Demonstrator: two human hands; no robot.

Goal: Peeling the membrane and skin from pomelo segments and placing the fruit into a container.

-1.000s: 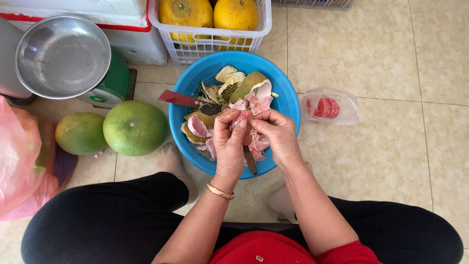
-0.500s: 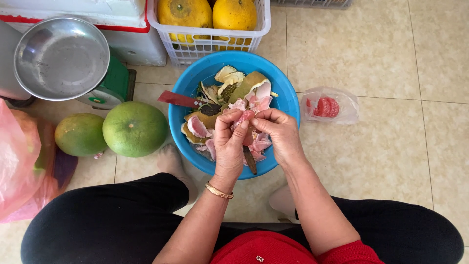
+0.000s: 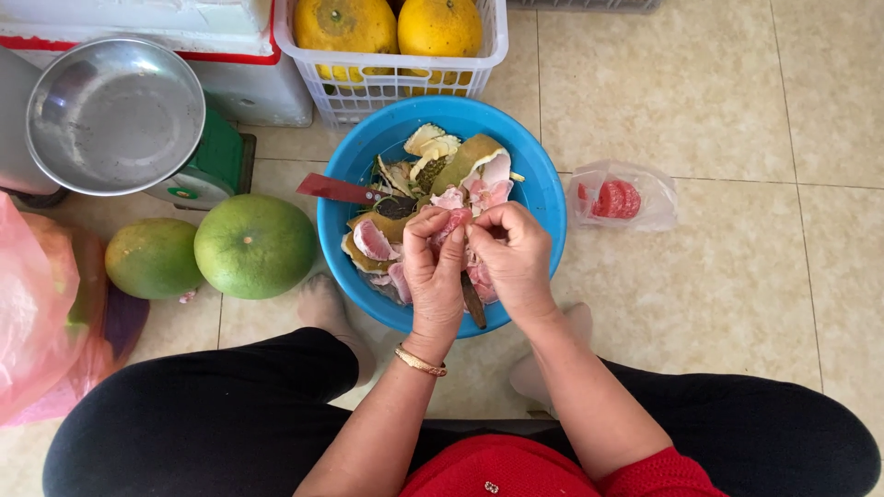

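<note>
Over blue basin (image 3: 534, 175), pink pomelo segment (image 3: 453, 224) long axis toward wrists, left hand (image 3: 433, 276) and right hand (image 3: 516, 258) grip pinching it

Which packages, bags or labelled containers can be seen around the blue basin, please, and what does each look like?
Clear plastic bag: floor right of basin, holding pink fruit segments.
Pink plastic bag: left edge, crumpled, translucent.
White foam box: top left, red band.
White plastic basket: behind basin, holding yellow pomelos.
</note>
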